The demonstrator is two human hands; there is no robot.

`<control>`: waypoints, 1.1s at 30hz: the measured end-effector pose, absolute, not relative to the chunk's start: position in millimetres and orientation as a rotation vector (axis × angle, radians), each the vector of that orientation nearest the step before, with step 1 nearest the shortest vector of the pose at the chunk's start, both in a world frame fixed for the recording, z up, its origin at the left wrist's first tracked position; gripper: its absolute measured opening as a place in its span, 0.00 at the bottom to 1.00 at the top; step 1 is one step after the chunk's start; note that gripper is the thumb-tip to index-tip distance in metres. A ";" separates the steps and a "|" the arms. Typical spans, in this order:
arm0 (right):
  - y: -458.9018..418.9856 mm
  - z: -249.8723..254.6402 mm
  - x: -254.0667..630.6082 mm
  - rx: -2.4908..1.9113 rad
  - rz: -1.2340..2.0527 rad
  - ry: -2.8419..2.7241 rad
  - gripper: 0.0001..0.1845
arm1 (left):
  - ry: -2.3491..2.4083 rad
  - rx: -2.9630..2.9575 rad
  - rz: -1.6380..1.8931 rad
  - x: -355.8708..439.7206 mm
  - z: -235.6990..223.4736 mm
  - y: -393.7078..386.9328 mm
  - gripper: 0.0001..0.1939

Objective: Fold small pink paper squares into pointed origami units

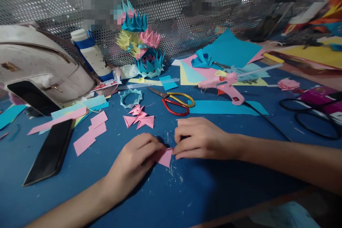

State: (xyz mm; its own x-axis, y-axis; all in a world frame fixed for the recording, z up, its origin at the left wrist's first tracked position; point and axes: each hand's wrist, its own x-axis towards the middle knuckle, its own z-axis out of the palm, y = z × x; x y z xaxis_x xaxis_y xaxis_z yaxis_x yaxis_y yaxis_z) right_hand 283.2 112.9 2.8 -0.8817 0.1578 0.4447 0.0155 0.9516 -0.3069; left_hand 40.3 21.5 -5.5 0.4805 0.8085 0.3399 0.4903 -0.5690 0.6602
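A small pink paper piece (164, 158) lies at the front middle of the blue table, between my two hands. My left hand (141, 153) is closed on its left side, fingers curled over the paper. At its upper right corner, the fingertips of my right hand (200, 139) pinch the edge. Just beyond are several folded pink paper triangles (139, 117) and a light blue paper ring (131, 99). Scissors (176, 103) with one yellow and one red handle rest behind my right hand. Flat pink paper rectangles (91, 133) sit to the left.
A pink glue gun (221, 83) with a black cord lies on a blue paper strip (251, 107). Two phones, one of them a black phone (50, 153), a bottle (92, 55) and a pale bag (40, 64) occupy the left. Folded paper flowers (149, 62) stand at the back.
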 end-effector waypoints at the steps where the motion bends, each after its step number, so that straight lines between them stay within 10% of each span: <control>1: 113.5 2.4 283.2 -0.131 0.418 -2.620 0.09 | 1.067 2.294 0.866 39.7 -6.8 20.7 0.13; 17: 112.5 -2.7 278.4 -0.399 0.791 -2.622 0.04 | 1.247 2.127 0.953 49.4 -0.9 30.3 0.19; 24: 113.4 -0.9 279.4 -0.388 0.816 -2.650 0.02 | 1.077 2.243 0.893 39.8 -2.3 32.6 0.07; 33: 114.9 0.0 281.6 -0.308 0.853 -2.572 0.06 | 0.724 2.642 0.751 24.1 -1.8 30.8 0.19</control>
